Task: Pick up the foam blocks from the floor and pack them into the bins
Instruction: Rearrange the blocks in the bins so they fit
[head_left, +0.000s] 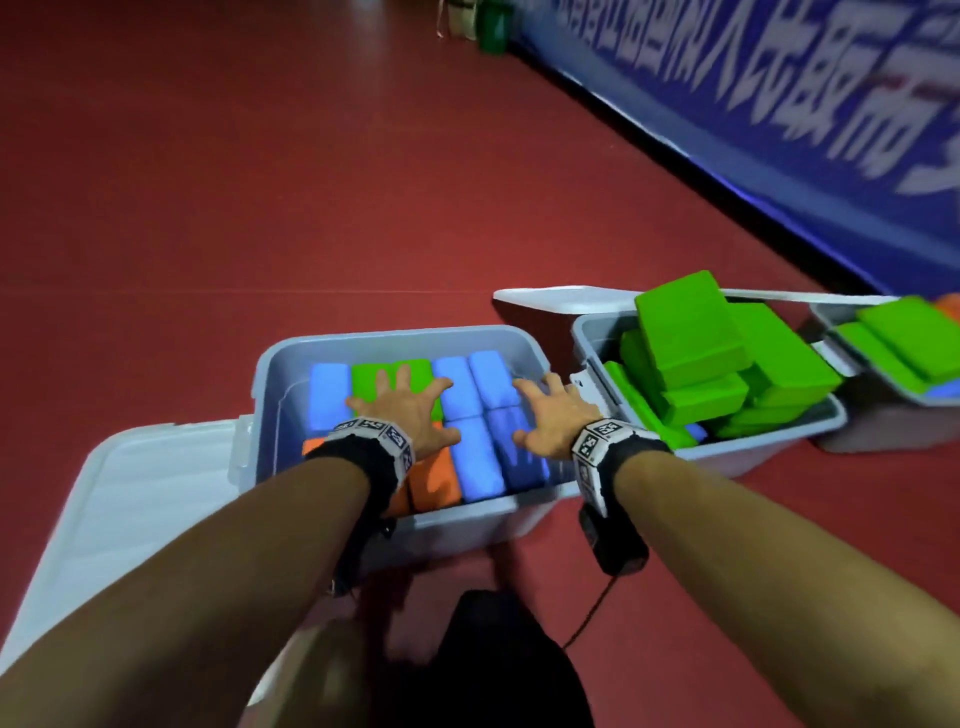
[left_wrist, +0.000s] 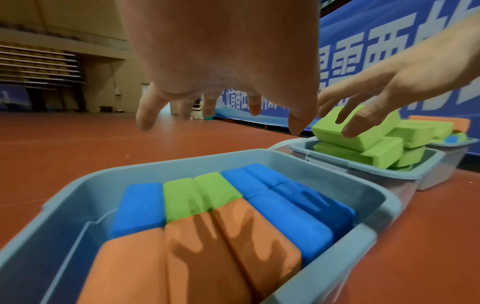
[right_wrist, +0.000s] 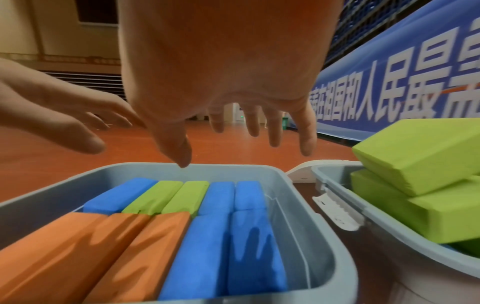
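Observation:
A grey bin (head_left: 400, 335) on the red floor is packed with blue blocks (head_left: 475, 457), green blocks (head_left: 366, 379) and orange blocks (head_left: 434, 480) set on edge in rows. My left hand (head_left: 400, 402) hovers over the green and orange blocks with fingers spread, holding nothing. My right hand (head_left: 550, 410) hovers over the blue blocks at the bin's right side, fingers spread and empty. In the wrist views both hands (left_wrist: 221, 102) (right_wrist: 246, 123) hang above the packed blocks (left_wrist: 207, 226) (right_wrist: 207, 236) without touching them.
A second grey bin (head_left: 779, 436) to the right is heaped with green blocks (head_left: 691, 332). A third bin (head_left: 826, 317) with more blocks stands further right. White lids lie at the left (head_left: 130, 499) and behind (head_left: 561, 299). A blue banner (head_left: 779, 104) runs along the right.

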